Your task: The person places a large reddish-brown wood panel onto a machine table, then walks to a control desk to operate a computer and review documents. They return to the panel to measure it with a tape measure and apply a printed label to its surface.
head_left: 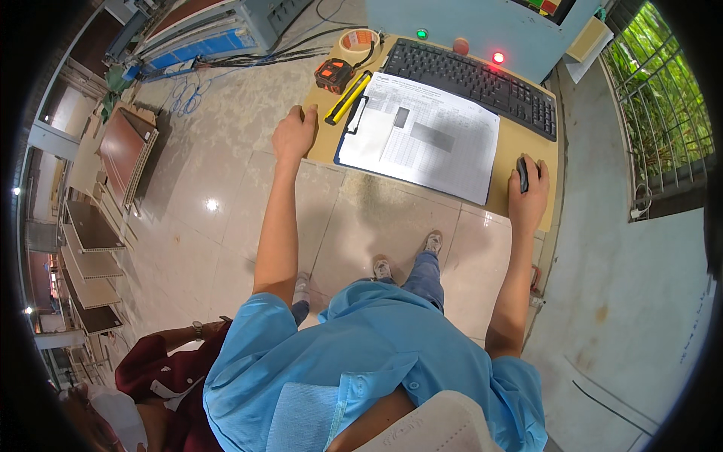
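My right hand (529, 192) rests over a black computer mouse (522, 175) at the right side of a tan desktop (320, 147), its fingers wrapped round it. At the desktop's left edge, my left hand (294, 134) is closed, fingers curled against the board's edge. Between the hands lies a dark clipboard (341, 160) with a printed sheet (452, 162) and a smaller white paper (370, 134) under its clip. A black keyboard (474, 83) sits behind it. Left of the clipboard are a yellow-and-black utility knife (348, 98) and an orange-and-black tape measure (334, 76).
A roll of tape (359, 41) lies at the desktop's back left. Behind the keyboard stands a blue-grey machine panel (410, 16) with a lit green button (422, 34) and red light (498, 57). A person in a maroon shirt (169, 369) is close at my left. A barred window (666, 98) is at right.
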